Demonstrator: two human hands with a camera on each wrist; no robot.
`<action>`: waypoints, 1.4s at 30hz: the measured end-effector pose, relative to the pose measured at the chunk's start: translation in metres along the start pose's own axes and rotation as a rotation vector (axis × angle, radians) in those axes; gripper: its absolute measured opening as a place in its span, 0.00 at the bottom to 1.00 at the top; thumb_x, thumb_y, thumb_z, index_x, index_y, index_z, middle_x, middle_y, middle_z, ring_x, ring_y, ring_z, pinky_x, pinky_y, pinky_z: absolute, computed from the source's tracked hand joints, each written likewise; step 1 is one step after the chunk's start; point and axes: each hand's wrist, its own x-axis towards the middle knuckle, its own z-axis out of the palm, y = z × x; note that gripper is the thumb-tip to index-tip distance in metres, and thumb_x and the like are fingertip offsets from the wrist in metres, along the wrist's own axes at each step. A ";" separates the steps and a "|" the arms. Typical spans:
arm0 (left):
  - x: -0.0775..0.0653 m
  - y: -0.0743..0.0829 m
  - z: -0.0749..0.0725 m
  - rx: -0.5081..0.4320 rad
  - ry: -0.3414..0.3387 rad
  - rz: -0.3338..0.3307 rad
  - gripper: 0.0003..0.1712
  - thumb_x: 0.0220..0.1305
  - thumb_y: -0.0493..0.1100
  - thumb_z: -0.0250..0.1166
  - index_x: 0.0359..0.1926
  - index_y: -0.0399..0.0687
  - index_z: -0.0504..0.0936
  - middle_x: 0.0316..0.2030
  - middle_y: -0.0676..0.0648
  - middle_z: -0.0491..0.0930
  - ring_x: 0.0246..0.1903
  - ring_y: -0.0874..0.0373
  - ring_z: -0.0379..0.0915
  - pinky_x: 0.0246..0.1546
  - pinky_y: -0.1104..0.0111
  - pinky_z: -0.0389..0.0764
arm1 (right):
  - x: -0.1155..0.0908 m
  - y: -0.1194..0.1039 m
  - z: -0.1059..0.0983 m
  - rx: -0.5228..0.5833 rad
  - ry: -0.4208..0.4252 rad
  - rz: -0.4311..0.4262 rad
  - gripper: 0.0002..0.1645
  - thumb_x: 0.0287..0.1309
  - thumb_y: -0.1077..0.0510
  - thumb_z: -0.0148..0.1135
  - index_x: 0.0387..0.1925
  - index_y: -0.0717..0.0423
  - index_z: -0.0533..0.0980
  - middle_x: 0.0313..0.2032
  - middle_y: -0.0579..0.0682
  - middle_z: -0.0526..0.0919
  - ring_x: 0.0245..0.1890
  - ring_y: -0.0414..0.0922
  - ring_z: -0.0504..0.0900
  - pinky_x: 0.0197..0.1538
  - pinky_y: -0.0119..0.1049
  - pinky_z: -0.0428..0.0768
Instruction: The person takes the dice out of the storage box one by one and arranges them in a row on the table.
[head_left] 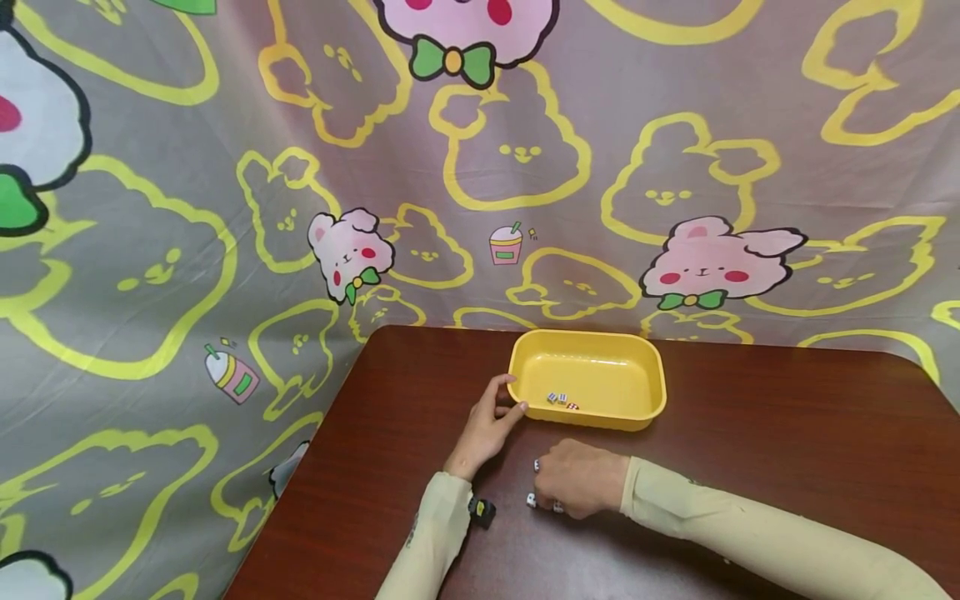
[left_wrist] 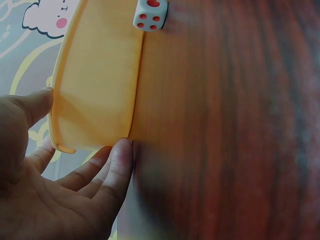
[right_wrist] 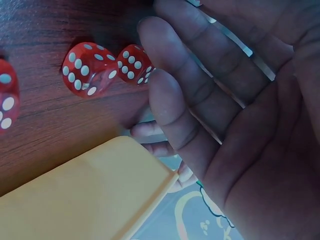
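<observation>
A yellow tray (head_left: 600,379) stands on the table, with several small dice (head_left: 562,400) near its front left corner. My left hand (head_left: 483,429) holds the tray's left end. In the left wrist view, thumb and fingers sit around that end, and a white die (left_wrist: 150,15) with red dots lies beside the tray. My right hand (head_left: 581,479) is low over the table in front of the tray, fingers bent, with dice (head_left: 531,500) around its fingertips. Red dice (right_wrist: 89,69) with white dots lie near those fingertips in the right wrist view. Whether it pinches a die is hidden.
The brown table (head_left: 787,433) reaches to a patterned cloth (head_left: 570,108) hanging behind it and at the left. A small black device (head_left: 482,512) sits at my left wrist.
</observation>
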 end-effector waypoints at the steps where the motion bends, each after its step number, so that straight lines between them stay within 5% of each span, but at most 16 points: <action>1: 0.000 0.000 0.000 -0.002 0.000 0.003 0.29 0.67 0.56 0.60 0.65 0.60 0.65 0.53 0.46 0.78 0.43 0.53 0.81 0.42 0.65 0.80 | 0.000 0.000 0.000 -0.001 -0.001 0.001 0.12 0.40 0.52 0.74 0.19 0.28 0.81 0.21 0.32 0.79 0.22 0.38 0.77 0.24 0.34 0.70; 14: -0.001 0.001 0.000 -0.004 -0.013 -0.008 0.29 0.68 0.55 0.59 0.66 0.60 0.64 0.55 0.46 0.76 0.45 0.52 0.80 0.43 0.65 0.80 | -0.002 0.002 -0.007 0.006 0.005 0.021 0.13 0.39 0.54 0.74 0.18 0.29 0.79 0.20 0.33 0.79 0.20 0.40 0.76 0.22 0.35 0.69; 27: 0.000 0.000 0.000 -0.018 -0.005 0.014 0.29 0.68 0.53 0.61 0.66 0.57 0.64 0.54 0.45 0.78 0.44 0.51 0.82 0.42 0.64 0.81 | -0.004 0.032 -0.029 -0.001 0.026 0.115 0.10 0.37 0.57 0.73 0.21 0.36 0.81 0.18 0.38 0.80 0.17 0.39 0.72 0.21 0.36 0.73; 42: 0.000 -0.001 0.002 -0.015 0.008 0.015 0.25 0.67 0.53 0.61 0.63 0.65 0.65 0.51 0.47 0.79 0.42 0.54 0.82 0.43 0.65 0.80 | -0.002 0.072 -0.039 0.186 0.042 0.179 0.09 0.44 0.56 0.73 0.31 0.39 0.85 0.23 0.35 0.82 0.21 0.37 0.73 0.29 0.37 0.77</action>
